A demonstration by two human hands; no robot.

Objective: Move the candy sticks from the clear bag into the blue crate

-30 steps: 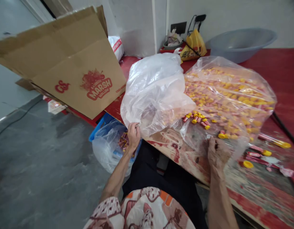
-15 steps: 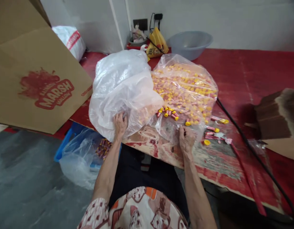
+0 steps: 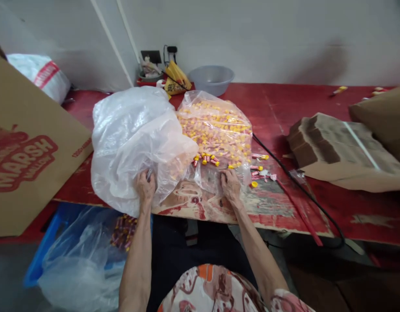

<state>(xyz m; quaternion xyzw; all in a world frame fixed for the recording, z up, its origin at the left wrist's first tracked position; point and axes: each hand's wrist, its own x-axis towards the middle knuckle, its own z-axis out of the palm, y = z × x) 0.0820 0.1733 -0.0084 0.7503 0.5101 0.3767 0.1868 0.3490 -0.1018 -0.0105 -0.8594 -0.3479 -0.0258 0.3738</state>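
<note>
My left hand [image 3: 145, 187] is closed on the front of a large whitish plastic bag [image 3: 128, 130], its fingers curled into the film. To the right lies a clear plastic bag [image 3: 219, 125] full of small pink tubes with yellow caps. The fingers of my right hand [image 3: 230, 185] are bent around the near edge of this clear bag. Between the hands, several capped tubes [image 3: 205, 159] lie at the bag's mouth. More loose tubes [image 3: 256, 168] and a yellow cap [image 3: 253, 184] are on the table right of my right hand.
A big cardboard box [image 3: 30, 151] leans at the left. Below the table edge is a blue crate [image 3: 40, 251] with a plastic liner and tubes. A bundle of folded cardboard [image 3: 346, 151] lies right. A black cable [image 3: 294, 173] crosses the red table. A basin [image 3: 213, 78] stands behind.
The view has turned to the right, bringing more of the cardboard bundle into sight. Both hands remain on the same bags, with little other visible change.
</note>
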